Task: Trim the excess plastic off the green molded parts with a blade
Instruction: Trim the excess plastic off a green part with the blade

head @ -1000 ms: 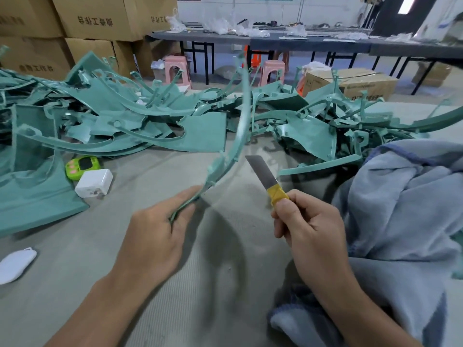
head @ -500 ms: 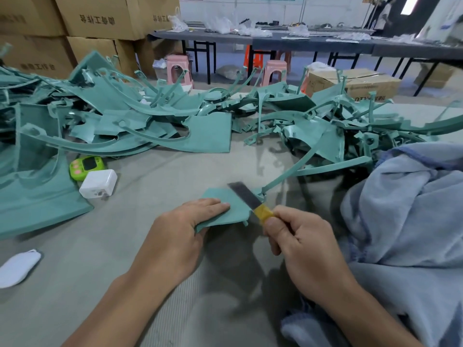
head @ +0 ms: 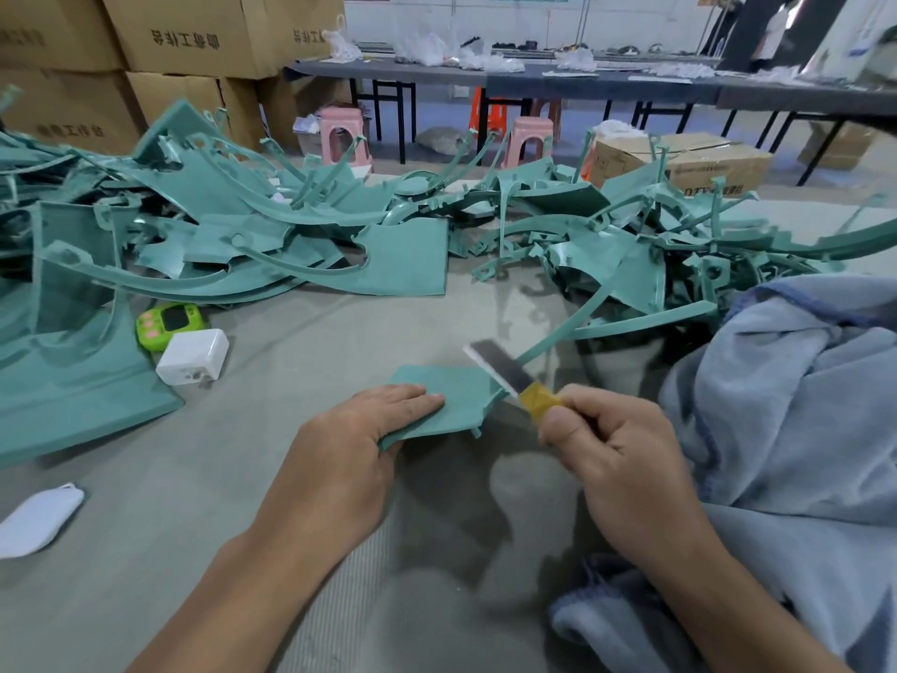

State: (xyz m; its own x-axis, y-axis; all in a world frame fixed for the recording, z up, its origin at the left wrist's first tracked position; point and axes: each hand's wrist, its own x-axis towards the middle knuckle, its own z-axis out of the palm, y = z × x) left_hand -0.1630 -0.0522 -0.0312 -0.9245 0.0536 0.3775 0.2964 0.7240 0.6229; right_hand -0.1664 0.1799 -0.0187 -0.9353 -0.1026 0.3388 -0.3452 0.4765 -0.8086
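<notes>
Now: left hand (head: 349, 454) pinches the flat, matte green molded part (head: 446, 400). Right hand (head: 616, 459) grips the yellow-taped steel blade (head: 495, 364), set against the part's right edge. Beyond the part, tangled green pile (head: 291, 235); right of it, soft blue cloth (head: 801, 405).

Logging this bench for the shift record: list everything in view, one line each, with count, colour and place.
held part: one, green, table centre
blade: one, grey with yellow wrap, at the held part's edge
loose parts: many, green, piled across the far side
timer: one, lime, left
charger: one, white, beside the timer
mask: one, white, near left edge
towel: one, blue-grey, right
boxes: several, brown, stacked back left
stools: two, pink, behind the pile
table: one, grey, under everything
left grip: one, bare, holding the held part's panel
right grip: one, bare, gripping the blade's yellow wrap
</notes>
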